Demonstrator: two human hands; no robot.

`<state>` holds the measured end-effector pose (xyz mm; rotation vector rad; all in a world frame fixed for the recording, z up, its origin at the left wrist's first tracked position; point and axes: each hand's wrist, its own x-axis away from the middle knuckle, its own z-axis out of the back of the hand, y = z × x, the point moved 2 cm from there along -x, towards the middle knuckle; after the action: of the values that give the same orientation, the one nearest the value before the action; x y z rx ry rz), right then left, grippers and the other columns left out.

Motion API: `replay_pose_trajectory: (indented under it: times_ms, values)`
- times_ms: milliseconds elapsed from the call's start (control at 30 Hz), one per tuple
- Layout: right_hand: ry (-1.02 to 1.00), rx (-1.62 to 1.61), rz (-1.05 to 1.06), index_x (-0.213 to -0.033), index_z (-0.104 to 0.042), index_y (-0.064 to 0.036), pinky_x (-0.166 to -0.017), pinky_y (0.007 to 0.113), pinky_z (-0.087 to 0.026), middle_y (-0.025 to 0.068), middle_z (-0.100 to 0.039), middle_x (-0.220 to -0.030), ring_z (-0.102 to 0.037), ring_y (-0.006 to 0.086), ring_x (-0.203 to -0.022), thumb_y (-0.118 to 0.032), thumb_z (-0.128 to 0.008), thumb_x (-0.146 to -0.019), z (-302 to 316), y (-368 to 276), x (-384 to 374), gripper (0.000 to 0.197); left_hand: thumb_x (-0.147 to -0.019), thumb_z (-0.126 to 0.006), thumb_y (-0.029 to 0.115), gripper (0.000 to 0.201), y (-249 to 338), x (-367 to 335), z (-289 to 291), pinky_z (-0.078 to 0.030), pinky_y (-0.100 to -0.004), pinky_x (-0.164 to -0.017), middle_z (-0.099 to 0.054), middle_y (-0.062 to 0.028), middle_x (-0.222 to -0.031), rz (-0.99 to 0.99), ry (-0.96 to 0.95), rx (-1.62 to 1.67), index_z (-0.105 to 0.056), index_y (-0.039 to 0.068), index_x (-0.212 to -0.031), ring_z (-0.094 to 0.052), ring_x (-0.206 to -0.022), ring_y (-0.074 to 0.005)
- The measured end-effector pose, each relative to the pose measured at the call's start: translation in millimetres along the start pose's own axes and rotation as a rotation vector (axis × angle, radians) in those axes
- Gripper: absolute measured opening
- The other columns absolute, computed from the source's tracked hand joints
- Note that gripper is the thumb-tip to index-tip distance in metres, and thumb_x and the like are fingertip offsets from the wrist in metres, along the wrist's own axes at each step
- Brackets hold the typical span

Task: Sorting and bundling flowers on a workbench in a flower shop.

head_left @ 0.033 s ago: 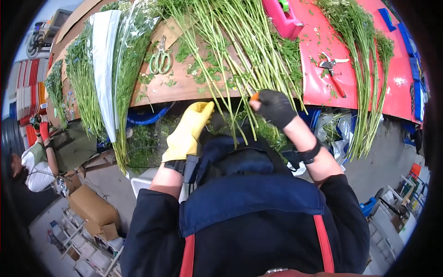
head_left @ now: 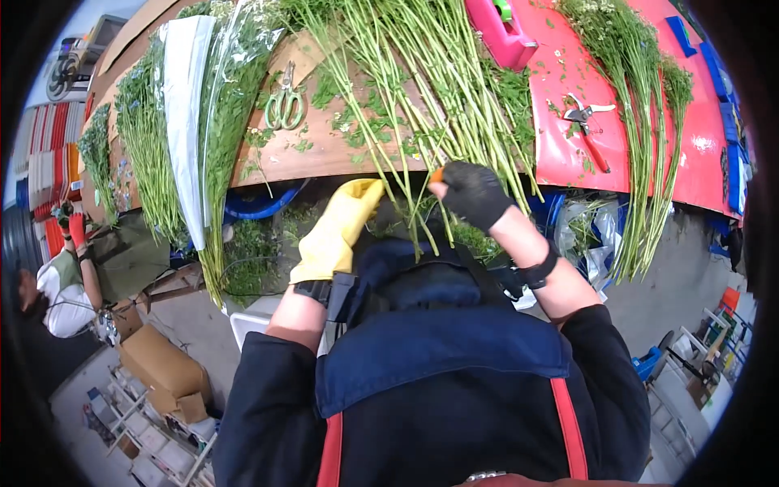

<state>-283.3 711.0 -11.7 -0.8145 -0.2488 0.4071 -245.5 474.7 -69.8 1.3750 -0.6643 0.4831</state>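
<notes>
Head view shows left hand near green stems, any lettering unreadable.

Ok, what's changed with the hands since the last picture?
The yellow-gloved left hand shifted slightly right, the black-gloved right hand slightly left, narrowing their gap. No visible grabbing or releasing of flower stems. Scissors and pruning shears stayed put.

Yellow left glove, black right glove, black wristbands, dark sleeves, navy bib, red straps
</notes>
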Motion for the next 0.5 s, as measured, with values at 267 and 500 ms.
replay_pose_trajectory:
  times_ms: [267, 500]
  values:
    - [0.085, 0.261, -0.294, -0.105, -0.062, -0.0031, -0.082, 0.043, -0.049, 0.0212, -0.061, -0.1, -0.061, 0.0372, -0.092, -0.033, -0.064, -0.081, -71, -15, -24, 0.039, -0.092, -0.058, 0.015, 0.034, -9, -20, -21, -0.05, -0.028, -0.082, -0.063, -0.0056, -0.109, 0.031, -0.353, 0.426, -0.055, 0.001, -0.122, -0.062, -0.094, -0.0162]
    - [0.114, 0.548, -0.558, -0.118, -0.056, -0.0017, -0.089, 0.046, -0.046, 0.0193, -0.056, -0.117, -0.056, 0.0344, -0.106, -0.051, -0.064, -0.078, -90, -28, -59, 0.064, -0.08, -0.059, -0.002, 0.041, -2, -16, -24, -0.047, -0.0284, -0.085, -0.063, -0.0064, -0.11, -0.229, -0.579, 0.217, -0.053, 0.0, -0.121, -0.057, -0.098, -0.013]
